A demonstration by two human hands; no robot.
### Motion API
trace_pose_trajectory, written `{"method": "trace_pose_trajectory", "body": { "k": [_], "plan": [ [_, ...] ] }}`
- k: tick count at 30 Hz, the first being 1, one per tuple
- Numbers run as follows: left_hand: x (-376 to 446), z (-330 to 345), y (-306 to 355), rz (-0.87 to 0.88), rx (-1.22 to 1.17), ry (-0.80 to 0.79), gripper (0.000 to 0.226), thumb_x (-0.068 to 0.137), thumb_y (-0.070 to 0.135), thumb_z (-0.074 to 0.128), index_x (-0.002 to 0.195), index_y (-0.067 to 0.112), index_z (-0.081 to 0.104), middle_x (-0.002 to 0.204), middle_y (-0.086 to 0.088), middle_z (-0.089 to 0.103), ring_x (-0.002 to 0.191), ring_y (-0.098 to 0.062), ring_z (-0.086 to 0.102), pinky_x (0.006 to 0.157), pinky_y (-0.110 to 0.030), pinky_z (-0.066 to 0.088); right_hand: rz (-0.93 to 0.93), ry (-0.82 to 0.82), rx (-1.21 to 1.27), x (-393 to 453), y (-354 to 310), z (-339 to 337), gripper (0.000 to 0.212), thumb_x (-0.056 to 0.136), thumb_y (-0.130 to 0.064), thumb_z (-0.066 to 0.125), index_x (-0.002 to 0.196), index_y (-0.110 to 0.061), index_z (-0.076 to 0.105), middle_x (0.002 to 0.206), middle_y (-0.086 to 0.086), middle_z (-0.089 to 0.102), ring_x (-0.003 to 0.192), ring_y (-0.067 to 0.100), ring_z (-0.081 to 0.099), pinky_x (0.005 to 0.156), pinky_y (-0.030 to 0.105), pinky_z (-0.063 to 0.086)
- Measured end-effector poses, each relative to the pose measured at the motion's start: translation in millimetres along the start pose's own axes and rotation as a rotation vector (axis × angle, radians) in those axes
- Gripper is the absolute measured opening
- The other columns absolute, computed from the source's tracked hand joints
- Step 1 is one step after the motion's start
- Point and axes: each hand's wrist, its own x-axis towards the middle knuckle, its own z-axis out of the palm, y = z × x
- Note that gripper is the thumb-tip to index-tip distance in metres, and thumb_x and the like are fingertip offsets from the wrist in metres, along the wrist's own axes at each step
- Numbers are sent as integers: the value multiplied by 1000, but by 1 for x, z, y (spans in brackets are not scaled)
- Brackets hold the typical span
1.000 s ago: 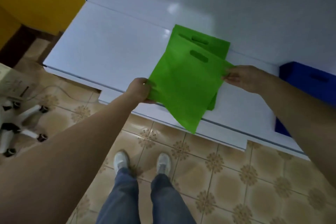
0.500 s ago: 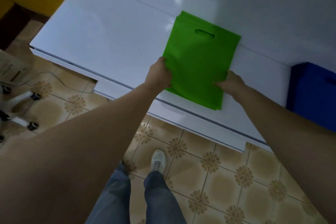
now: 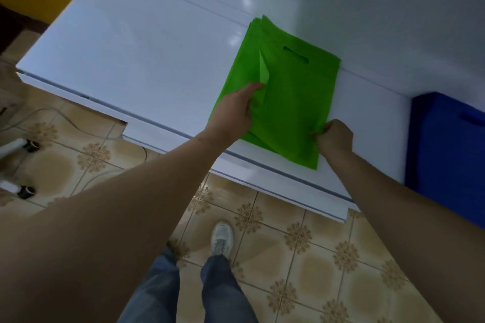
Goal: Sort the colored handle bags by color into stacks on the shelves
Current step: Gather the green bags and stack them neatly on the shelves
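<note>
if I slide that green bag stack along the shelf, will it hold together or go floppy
Probably floppy: the top bag of the green bag stack already buckles into a raised fold beside the left hand. The layers look thin and light, with edges fanned unevenly, so they may shear apart. The white shelf looks glossy, so the stack likely slides easily.

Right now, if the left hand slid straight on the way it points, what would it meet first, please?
Probably more of the green bag stack it already grips, along a raised fold; beyond that, the shelf's back wall, though depth is unclear.
</note>
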Motion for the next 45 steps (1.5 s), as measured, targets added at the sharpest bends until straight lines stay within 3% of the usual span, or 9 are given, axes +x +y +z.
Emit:
{"method": "trace_pose_trajectory", "body": {
  "k": [3, 7, 10, 14, 20, 26, 33, 38, 45],
  "plan": [
    [-2, -2, -3, 62, 35, 42, 54, 93, -1, 42, 143, 18, 45, 102, -18, 66, 82, -34, 60, 65, -26, 33, -44, 67, 17, -5, 0, 12, 12, 92, -10, 56, 99, -1, 55, 92, 10, 54, 82, 22, 50, 66, 27, 35],
    [5, -3, -17, -89, 46, 53, 59, 92, 0, 42, 149, 14, 32, 116, -18, 61, 99, -36, 59, 73, -35, 41, -63, 120, 86, -4, -4, 20, 17, 92, -16, 61, 97, -1, 56, 89, 11, 56, 82, 23, 52, 65, 27, 33],
    [9, -3, -22, -150, 156, 100, 67, 85, -3, 47, 148, 9, 30, 127, -19, 48, 112, -36, 47, 90, -45, 44, -26, 108, 111, 6, -8, 18, 31, 89, -23, 67, 107, -2, 54, 104, 15, 60, 93, 26, 56, 69, 26, 36],
    [8, 1, -23, -322, 223, 84, 62, 82, 6, 55, 141, 12, 39, 132, -18, 38, 117, -38, 40, 95, -47, 42, 39, 52, 101, 17, -18, 12, 65, 88, -29, 70, 137, -2, 37, 133, 20, 48, 121, 34, 50, 91, 35, 44],
    [20, 3, -17, -310, 167, -104, 49, 87, 17, 58, 134, 8, 50, 143, -17, 33, 131, -36, 35, 106, -48, 39, 57, 65, 57, 21, -28, 13, 40, 100, -29, 47, 126, 2, 44, 125, 21, 54, 110, 34, 55, 74, 29, 41],
    [16, -14, -4, -234, 360, -150, 77, 89, 40, 61, 154, 23, 22, 161, -22, -6, 148, -42, -4, 119, -52, 12, 40, 5, -90, 8, -47, 7, 60, 99, -39, 42, 145, -2, 28, 143, 20, 38, 128, 39, 40, 101, 44, 38],
    [-55, -94, 20, -294, 185, 36, 73, 94, 42, 55, 154, 17, 22, 161, -15, 15, 148, -32, 11, 116, -45, 24, -506, 93, -130, -60, -165, -36, 66, 101, -35, 42, 149, 5, 22, 150, 27, 33, 136, 38, 34, 111, 39, 28],
    [-139, -171, 32, -267, 61, 195, 66, 95, 38, 54, 150, 11, 31, 151, -16, 33, 137, -32, 33, 111, -41, 31, -839, 97, -26, -164, -276, -64, 60, 102, -39, 39, 152, -10, 24, 152, 14, 35, 139, 29, 32, 111, 34, 26],
    [-247, -288, 10, -238, 138, 310, 62, 95, 40, 53, 149, 17, 32, 143, -8, 41, 129, -27, 38, 105, -40, 38, -1374, 139, -164, -344, -375, -80, 57, 102, -48, 27, 150, -18, 33, 145, 4, 47, 132, 21, 42, 108, 37, 38]
  ]
}}
